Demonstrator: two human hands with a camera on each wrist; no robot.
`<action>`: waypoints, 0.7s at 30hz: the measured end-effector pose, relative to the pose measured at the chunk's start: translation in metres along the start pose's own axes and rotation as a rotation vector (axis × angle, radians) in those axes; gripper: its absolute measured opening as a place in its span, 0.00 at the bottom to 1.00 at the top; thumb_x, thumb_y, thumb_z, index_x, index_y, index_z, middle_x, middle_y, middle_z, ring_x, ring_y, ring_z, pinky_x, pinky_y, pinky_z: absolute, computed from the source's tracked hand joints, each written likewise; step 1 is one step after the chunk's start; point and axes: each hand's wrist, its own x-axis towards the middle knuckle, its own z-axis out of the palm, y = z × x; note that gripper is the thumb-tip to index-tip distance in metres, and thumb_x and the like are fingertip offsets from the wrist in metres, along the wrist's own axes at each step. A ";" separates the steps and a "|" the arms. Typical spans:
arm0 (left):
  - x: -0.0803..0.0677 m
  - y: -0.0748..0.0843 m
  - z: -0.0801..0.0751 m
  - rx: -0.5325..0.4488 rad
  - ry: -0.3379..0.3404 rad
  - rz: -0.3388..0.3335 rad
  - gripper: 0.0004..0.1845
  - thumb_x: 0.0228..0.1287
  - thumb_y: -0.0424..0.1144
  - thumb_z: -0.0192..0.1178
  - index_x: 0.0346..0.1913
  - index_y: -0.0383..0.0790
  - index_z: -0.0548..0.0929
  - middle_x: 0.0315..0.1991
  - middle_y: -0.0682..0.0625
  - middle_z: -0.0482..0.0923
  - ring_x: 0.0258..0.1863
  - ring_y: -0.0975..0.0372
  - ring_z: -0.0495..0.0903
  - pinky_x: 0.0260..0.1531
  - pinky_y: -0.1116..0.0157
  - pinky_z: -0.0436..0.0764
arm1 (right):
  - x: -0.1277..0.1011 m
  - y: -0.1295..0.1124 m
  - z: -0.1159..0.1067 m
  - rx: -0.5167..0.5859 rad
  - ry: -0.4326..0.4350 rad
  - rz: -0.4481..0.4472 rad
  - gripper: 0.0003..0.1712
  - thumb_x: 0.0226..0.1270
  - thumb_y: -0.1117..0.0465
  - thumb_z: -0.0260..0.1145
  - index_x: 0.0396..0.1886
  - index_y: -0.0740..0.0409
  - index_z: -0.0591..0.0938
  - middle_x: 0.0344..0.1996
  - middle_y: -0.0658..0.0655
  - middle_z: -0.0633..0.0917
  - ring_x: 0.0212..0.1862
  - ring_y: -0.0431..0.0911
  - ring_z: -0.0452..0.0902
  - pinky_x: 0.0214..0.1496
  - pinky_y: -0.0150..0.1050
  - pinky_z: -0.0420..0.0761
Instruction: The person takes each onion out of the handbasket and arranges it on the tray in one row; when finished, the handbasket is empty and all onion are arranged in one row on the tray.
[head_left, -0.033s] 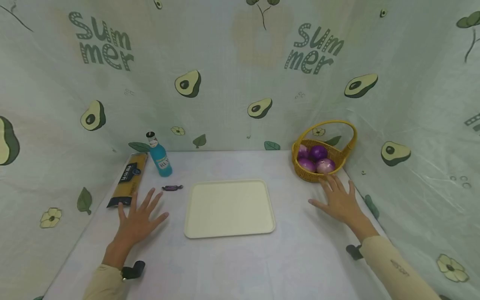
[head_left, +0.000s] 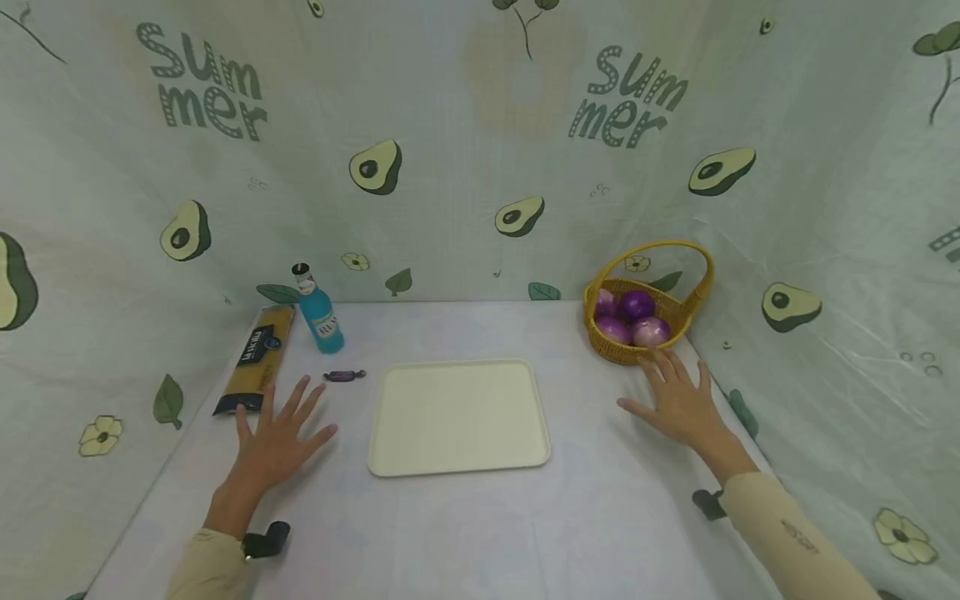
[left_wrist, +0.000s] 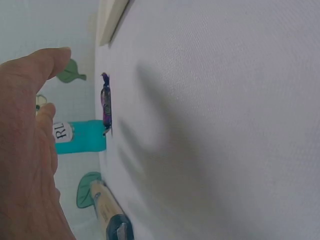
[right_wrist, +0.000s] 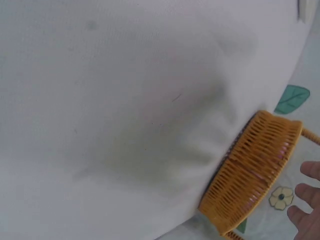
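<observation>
My left hand hovers over the table at the left with its fingers spread, holding nothing. Its fingertips overlap the near end of a yellow and dark blue packet in the head view. Just beyond lies a purple wrapped candy, and behind that stands a bottle of blue drink. On the right, my other hand is also spread and holds nothing. Its fingertips are close to the front of a wicker basket containing several purple onions. Shadows of the hands fall on the tabletop in both wrist views.
A cream rectangular tray lies on the white tabletop between the hands. The basket's tall handle arches above the onions. A printed curtain hangs behind the table and along both sides.
</observation>
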 end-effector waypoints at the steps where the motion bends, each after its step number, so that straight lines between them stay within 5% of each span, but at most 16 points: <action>1: 0.000 0.000 0.000 -0.003 -0.002 -0.001 0.46 0.70 0.67 0.50 0.81 0.57 0.43 0.81 0.44 0.39 0.75 0.38 0.21 0.59 0.28 0.19 | 0.000 0.001 0.000 0.000 0.001 -0.001 0.58 0.65 0.24 0.55 0.75 0.67 0.61 0.76 0.70 0.54 0.76 0.67 0.42 0.68 0.71 0.23; 8: 0.004 0.000 0.002 -0.010 -0.012 -0.006 0.46 0.69 0.68 0.51 0.81 0.54 0.46 0.81 0.44 0.38 0.75 0.38 0.21 0.58 0.31 0.14 | 0.000 0.004 -0.005 -0.002 0.031 0.005 0.58 0.67 0.26 0.54 0.76 0.69 0.58 0.76 0.72 0.53 0.76 0.67 0.42 0.69 0.70 0.24; 14: 0.008 0.004 0.013 -0.025 0.010 -0.015 0.47 0.66 0.72 0.49 0.80 0.50 0.54 0.79 0.41 0.50 0.75 0.36 0.39 0.61 0.25 0.36 | 0.006 -0.002 -0.006 0.021 0.036 -0.003 0.57 0.69 0.28 0.54 0.77 0.69 0.56 0.76 0.72 0.52 0.76 0.67 0.43 0.71 0.68 0.28; 21: 0.016 0.016 0.026 -0.162 -0.043 -0.062 0.45 0.67 0.71 0.49 0.78 0.47 0.60 0.76 0.38 0.56 0.68 0.34 0.54 0.56 0.26 0.51 | 0.014 -0.008 0.001 0.055 0.061 -0.019 0.54 0.68 0.34 0.62 0.75 0.71 0.59 0.74 0.73 0.57 0.73 0.67 0.51 0.72 0.67 0.47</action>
